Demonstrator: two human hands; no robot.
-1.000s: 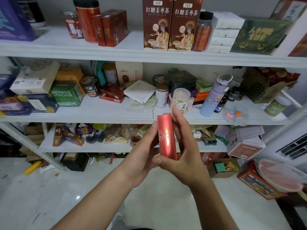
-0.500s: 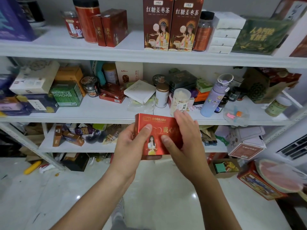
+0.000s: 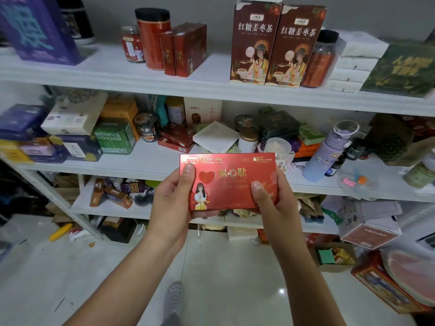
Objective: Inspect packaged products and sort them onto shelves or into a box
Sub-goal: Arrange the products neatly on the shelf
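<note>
Head view: the red box (image 3: 231, 182) faces the camera in front of the middle shelf (image 3: 153, 161), with the grip of the left hand (image 3: 171, 203) and the right hand (image 3: 273, 201) holding its two short ends. For good inspection, I would hold it level with the thumbs off the print. Similar small red boxes (image 3: 186, 49) stand far up on the top shelf (image 3: 211, 64), probably its place.

Forearms bare to the frame edge; left hand (image 3: 169, 198) and right hand (image 3: 270, 203) bare, thumbnails short; grey knit-textured sock (image 3: 173, 300) at 6 o'clock.
</note>
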